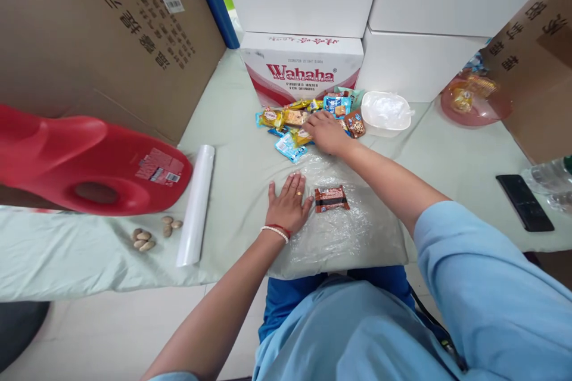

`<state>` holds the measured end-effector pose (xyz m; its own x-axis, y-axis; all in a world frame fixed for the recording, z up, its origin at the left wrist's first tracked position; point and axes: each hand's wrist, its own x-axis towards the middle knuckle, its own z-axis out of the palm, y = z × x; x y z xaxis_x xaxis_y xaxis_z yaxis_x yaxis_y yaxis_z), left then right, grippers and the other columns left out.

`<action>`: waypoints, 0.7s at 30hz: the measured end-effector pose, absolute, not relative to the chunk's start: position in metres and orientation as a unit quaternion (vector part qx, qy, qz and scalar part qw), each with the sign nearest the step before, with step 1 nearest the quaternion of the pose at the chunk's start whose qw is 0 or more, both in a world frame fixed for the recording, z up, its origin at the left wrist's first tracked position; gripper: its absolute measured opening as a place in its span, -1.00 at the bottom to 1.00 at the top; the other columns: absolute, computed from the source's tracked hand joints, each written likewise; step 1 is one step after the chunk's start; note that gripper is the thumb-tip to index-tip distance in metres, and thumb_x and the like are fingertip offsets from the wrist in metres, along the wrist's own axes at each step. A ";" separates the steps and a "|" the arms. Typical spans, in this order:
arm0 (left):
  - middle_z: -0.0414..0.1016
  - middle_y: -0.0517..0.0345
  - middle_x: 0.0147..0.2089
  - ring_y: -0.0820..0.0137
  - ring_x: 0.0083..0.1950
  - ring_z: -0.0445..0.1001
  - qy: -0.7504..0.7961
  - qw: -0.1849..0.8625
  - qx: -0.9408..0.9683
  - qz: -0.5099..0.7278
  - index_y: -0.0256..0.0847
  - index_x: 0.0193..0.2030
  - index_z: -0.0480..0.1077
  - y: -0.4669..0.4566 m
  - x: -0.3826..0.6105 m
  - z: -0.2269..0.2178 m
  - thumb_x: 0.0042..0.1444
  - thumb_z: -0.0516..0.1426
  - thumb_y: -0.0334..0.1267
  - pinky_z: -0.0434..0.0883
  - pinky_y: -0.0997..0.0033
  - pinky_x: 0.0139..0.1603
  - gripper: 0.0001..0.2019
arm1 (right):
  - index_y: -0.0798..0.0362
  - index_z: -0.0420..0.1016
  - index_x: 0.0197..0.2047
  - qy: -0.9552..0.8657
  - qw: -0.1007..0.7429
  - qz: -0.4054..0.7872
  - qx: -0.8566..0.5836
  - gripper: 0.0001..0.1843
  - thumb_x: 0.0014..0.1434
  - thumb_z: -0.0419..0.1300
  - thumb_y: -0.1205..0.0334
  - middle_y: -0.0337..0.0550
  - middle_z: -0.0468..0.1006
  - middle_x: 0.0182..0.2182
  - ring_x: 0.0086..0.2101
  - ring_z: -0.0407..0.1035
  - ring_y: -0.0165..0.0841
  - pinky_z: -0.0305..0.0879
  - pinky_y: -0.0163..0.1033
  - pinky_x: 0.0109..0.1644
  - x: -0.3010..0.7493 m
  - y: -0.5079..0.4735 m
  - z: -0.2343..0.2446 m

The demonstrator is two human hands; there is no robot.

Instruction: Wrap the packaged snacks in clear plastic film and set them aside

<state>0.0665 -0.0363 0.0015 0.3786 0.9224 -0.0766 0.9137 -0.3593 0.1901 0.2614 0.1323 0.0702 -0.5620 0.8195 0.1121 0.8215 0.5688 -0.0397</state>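
The right hand point(328, 132) is laid over the snack pile point(295, 118); whether anything is pinched cannot be told. The left hand point(288, 207) is spread beside the brown packet point(331, 199), placed on clear film point(353, 232). This packet seems light, perhaps crumbly, best held by its ends.
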 end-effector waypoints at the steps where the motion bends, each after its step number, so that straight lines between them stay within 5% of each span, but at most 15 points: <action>1: -0.08 -0.09 0.65 0.12 0.67 -0.04 0.556 0.101 0.824 0.025 -0.21 0.62 -0.02 -0.036 0.066 0.001 0.50 -0.20 0.01 -0.16 -0.47 0.59 -0.35 | 0.15 0.48 0.29 -0.876 0.070 -0.016 -0.476 -0.54 0.41 0.02 0.35 0.21 0.50 0.18 0.26 0.19 0.06 0.06 0.19 0.38 0.269 0.133 0.069; 5: -0.10 -0.07 0.66 0.12 0.67 -0.06 0.548 0.103 0.830 0.033 -0.20 0.62 -0.04 -0.036 0.065 -0.001 0.50 -0.20 0.01 -0.18 -0.48 0.60 -0.35 | 0.17 0.45 0.31 -0.802 0.124 -0.028 -0.584 -0.49 0.33 0.15 0.24 0.26 0.47 0.13 0.17 0.23 0.17 0.25 0.23 0.23 0.324 0.133 0.076; 10: -0.10 -0.06 0.66 0.11 0.67 -0.06 0.545 0.106 0.831 0.040 -0.16 0.62 -0.03 -0.035 0.065 -0.003 0.50 -0.20 0.01 -0.21 -0.47 0.60 -0.36 | 0.15 0.46 0.29 -0.747 0.086 0.005 -0.659 -0.36 0.21 0.35 0.06 0.24 0.45 0.16 0.17 0.21 0.22 0.31 0.27 0.20 0.369 0.137 0.085; 16: -0.10 -0.06 0.66 0.10 0.67 -0.05 0.547 0.112 0.829 0.035 -0.24 0.62 -0.06 -0.036 0.065 -0.001 0.51 -0.21 0.02 -0.18 -0.51 0.59 -0.34 | 0.17 0.57 0.15 -0.795 0.143 -0.023 -0.589 -0.57 0.45 -0.04 0.20 0.20 0.55 0.05 0.14 0.25 0.10 0.24 0.21 0.26 0.303 0.173 0.089; 21: -0.08 -0.08 0.65 0.07 0.66 -0.03 0.549 0.114 0.827 0.035 -0.19 0.63 -0.05 -0.036 0.065 0.000 0.51 -0.19 0.01 -0.18 -0.50 0.59 -0.35 | 0.14 0.52 0.21 -0.824 0.075 -0.020 -0.561 -0.58 0.43 -0.02 0.26 0.20 0.56 0.13 0.20 0.22 0.13 0.26 0.24 0.20 0.247 0.225 0.078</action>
<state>0.0647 -0.0364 0.0003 0.3946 0.9163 -0.0676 0.9006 -0.3711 0.2264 0.2466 0.2249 0.0777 -0.3598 0.9216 0.1457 0.9277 0.3701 -0.0500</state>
